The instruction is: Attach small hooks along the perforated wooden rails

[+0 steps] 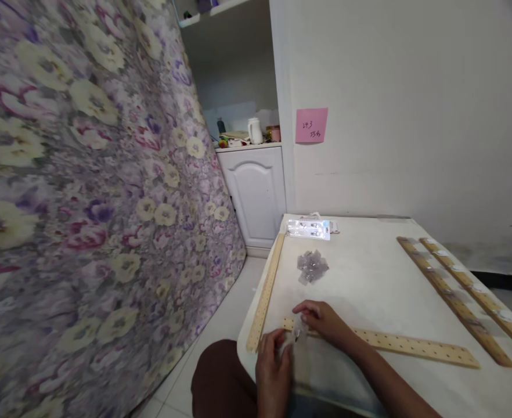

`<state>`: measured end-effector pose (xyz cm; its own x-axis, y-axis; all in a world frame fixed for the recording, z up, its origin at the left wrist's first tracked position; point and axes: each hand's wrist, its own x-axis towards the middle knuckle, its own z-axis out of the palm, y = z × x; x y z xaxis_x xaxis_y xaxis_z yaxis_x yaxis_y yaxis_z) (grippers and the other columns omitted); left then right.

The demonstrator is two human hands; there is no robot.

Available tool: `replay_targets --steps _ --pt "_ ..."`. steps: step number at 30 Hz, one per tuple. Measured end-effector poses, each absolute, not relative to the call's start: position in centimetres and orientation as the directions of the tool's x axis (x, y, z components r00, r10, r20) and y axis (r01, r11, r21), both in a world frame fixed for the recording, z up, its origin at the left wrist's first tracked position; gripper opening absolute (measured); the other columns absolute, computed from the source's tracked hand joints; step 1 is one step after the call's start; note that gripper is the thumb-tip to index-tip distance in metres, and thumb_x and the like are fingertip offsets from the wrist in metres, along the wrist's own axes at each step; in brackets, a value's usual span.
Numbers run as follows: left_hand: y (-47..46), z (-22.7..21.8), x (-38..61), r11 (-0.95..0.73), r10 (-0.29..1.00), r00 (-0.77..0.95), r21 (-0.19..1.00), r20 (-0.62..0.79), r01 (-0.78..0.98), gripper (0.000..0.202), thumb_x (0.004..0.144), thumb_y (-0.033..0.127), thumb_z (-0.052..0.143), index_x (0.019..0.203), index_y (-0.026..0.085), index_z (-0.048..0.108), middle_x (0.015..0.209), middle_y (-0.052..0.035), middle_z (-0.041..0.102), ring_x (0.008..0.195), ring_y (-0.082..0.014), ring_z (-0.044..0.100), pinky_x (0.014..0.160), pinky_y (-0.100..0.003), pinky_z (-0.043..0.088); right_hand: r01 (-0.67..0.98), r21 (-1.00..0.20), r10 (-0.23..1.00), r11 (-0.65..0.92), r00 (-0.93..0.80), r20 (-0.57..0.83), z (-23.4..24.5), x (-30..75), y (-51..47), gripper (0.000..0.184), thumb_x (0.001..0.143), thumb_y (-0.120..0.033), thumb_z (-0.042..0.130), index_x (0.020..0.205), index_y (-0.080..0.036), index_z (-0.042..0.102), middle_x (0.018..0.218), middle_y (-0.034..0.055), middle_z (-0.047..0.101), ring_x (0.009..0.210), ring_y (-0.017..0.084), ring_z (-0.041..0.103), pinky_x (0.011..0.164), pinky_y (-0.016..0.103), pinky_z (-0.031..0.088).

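Note:
My left hand (273,366) and my right hand (323,322) meet at the near left corner of a white table (369,284). Their fingers are pinched together on a small clear plastic packet (296,335) held between them. The packet hovers over the left end of a perforated wooden strip (413,346) that lies across the table in front of me. A little heap of small clear packets (312,265) rests farther back on the table.
Another wooden strip (265,293) runs along the table's left edge. Two strips with white pieces on them (465,293) lie at the right. A blister pack (310,228) sits at the far edge. A flowered mattress (86,191) leans at the left; a pink note (311,125) hangs on the wall.

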<state>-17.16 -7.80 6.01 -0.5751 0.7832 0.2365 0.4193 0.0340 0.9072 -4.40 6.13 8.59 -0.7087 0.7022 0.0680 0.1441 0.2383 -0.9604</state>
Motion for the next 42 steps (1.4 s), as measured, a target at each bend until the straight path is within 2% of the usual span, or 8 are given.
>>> replay_targets --steps 5,13,25,42 --pt "-7.3 5.5 -18.3 0.052 0.794 -0.536 0.846 0.287 0.530 0.024 0.079 0.025 0.053 0.101 0.021 0.061 0.097 -0.0065 0.063 0.092 -0.0213 0.060 0.082 -0.036 0.049 0.182 -0.940 0.650 0.289 -0.758 0.053 6.9 -7.6 8.1 0.029 0.075 -0.021 0.050 0.097 -0.016 0.068 0.064 -0.0015 0.059 0.056 0.012 0.048 0.055 0.022 0.036" --pt "-6.8 4.7 -18.2 0.089 0.798 -0.518 0.790 0.309 0.607 0.025 0.081 0.023 0.049 0.103 0.021 0.060 0.100 -0.0072 0.063 0.094 -0.0210 0.060 0.081 -0.035 0.049 0.224 -0.916 0.671 0.331 -0.739 0.061 5.7 -8.2 8.3 0.029 0.077 -0.021 0.048 0.098 -0.016 0.069 0.069 0.0006 0.062 0.061 0.014 0.053 0.060 0.024 0.040" --pt "-5.8 5.0 -18.6 0.180 0.801 -0.546 0.771 0.245 0.611 0.018 0.084 0.033 0.051 0.095 0.025 0.064 0.091 -0.0027 0.066 0.085 -0.0192 0.063 0.076 -0.030 0.047 0.265 -0.868 0.691 0.420 -0.714 0.117 5.2 -8.7 8.5 0.034 0.076 -0.014 0.045 0.097 -0.014 0.071 0.093 0.0089 0.069 0.088 0.020 0.062 0.083 0.032 0.045" --pt "-5.5 5.0 -18.4 0.232 0.807 -0.534 0.695 0.254 0.681 0.019 0.088 0.033 0.046 0.095 0.026 0.063 0.094 -0.0004 0.067 0.088 -0.0177 0.064 0.075 -0.029 0.048 0.315 -0.845 0.713 0.433 -0.693 0.108 5.3 -9.0 8.2 0.034 0.076 -0.014 0.045 0.098 -0.017 0.070 0.092 0.0071 0.068 0.086 0.019 0.061 0.080 0.031 0.045"
